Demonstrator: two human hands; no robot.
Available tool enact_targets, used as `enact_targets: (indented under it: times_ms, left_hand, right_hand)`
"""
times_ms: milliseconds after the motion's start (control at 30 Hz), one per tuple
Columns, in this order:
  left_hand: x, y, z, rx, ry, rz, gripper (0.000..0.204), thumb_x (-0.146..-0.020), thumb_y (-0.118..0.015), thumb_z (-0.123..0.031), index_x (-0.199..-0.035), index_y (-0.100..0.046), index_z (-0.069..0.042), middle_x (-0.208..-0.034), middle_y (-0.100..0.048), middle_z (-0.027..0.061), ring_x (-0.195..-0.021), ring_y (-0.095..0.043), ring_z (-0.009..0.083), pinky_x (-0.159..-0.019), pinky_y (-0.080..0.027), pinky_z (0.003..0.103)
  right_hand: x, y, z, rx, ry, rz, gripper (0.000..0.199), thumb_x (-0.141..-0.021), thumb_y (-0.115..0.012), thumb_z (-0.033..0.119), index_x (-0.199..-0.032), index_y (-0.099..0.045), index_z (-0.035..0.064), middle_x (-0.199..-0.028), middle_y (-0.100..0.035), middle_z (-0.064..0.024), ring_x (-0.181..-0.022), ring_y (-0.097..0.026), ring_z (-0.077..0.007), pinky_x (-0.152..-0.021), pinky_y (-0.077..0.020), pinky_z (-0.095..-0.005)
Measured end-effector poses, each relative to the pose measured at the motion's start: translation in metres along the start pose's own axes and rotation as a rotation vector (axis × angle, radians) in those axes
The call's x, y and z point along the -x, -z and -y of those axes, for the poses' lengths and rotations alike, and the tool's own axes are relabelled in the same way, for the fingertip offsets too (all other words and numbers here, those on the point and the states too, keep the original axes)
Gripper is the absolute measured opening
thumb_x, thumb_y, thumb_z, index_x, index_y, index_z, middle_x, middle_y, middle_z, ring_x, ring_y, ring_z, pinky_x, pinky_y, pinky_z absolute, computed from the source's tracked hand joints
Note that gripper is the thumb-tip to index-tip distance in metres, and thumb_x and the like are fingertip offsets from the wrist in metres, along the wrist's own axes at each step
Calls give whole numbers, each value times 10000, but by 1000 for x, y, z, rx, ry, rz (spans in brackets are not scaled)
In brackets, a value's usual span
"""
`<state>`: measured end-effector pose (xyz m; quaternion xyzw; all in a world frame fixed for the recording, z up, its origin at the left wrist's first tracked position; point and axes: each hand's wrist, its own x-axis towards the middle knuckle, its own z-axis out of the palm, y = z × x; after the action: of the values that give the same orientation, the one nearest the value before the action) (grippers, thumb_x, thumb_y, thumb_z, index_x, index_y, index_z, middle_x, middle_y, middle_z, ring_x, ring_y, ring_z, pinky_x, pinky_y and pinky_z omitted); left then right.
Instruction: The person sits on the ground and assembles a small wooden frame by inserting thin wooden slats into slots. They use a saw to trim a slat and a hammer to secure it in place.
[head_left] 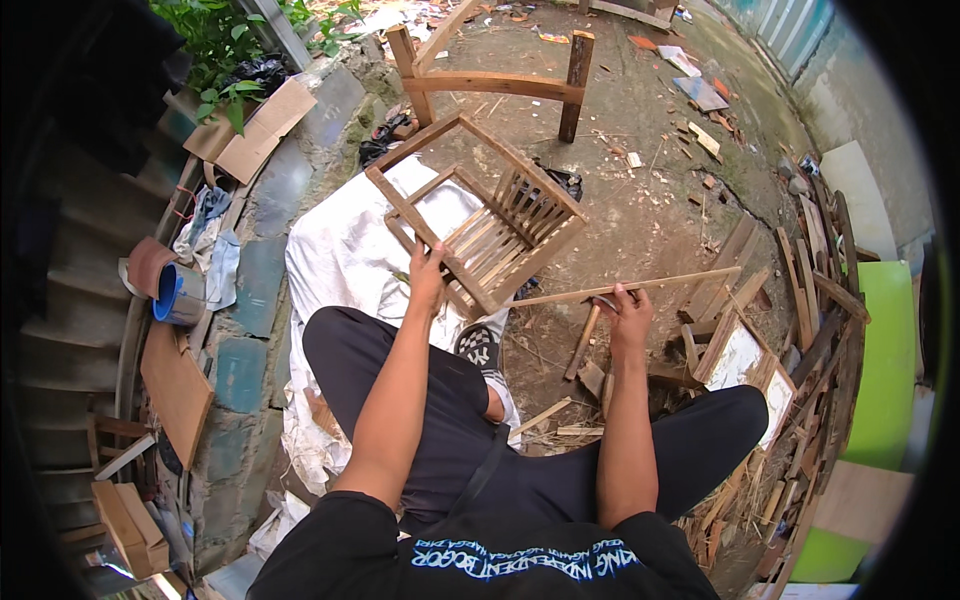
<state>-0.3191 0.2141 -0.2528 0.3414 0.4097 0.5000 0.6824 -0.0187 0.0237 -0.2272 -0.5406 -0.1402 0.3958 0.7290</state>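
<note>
A slatted wooden crate with an open frame stands tilted in front of my legs, partly over a white cloth. My left hand is closed on the near left edge of its frame. To the right, my right hand pinches a long thin wooden strip, whose left end reaches the crate's lower right corner. Just below that hand is a short wooden stick, like a handle; whether my fingers touch it I cannot tell.
A larger wooden frame stands beyond the crate. Scrap wood is heaped along the right side, near a green panel. On the left, a low block wall carries a blue bucket and cardboard.
</note>
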Motion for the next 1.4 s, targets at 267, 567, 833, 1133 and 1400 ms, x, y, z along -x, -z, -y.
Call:
enact_targets:
  times_ms: [267,567,833,1133,1400]
  left_hand:
    - [4,3,-16,-67,64,154,615,-1086,-566,-278,-1627,-296,-165,-928,-600,46,-761,-622,178,-722,-560,345]
    - [25,-71,6,-352,-131,17,620,-1120,-477,-342,-1668,-215,-215,-690,-473,5,-489,-462,102,-439,-443,266]
    - [4,-72,-33,-169,71,139,538,-1102,-521,-345,-1591,-381,-168,-671,-471,3,-459,-472,114,-381,-407,260]
    - [-12,-69,4,-192,337,201,438,-1089,-531,-388,-1474,-488,-184,-692,-447,6,-484,-436,119,-395,-373,258]
    - [-21,-78,8,-491,298,191,546,-1093,-513,-435,-1578,-430,-198,-813,-558,38,-561,-527,107,-455,-446,254]
  right_hand:
    - [-23,46,5,-49,102,-209,124,-1013,-677,146,-1086,-639,53,-992,-715,-61,-977,-736,-217,-829,-587,-373]
    - [-11,51,14,-161,131,-322,132,-1027,-658,147,-1081,-620,32,-987,-720,-80,-907,-741,-227,-766,-608,-352]
    - [11,79,41,-166,232,-358,123,-1023,-668,147,-1091,-626,54,-949,-706,-63,-864,-734,-226,-738,-603,-361]
    - [24,74,42,-145,200,-306,131,-1029,-665,148,-1102,-633,43,-944,-702,-74,-843,-724,-229,-706,-609,-353]
    - [11,64,33,-154,132,-323,152,-1011,-688,127,-1084,-621,12,-929,-709,-97,-839,-735,-225,-686,-632,-348]
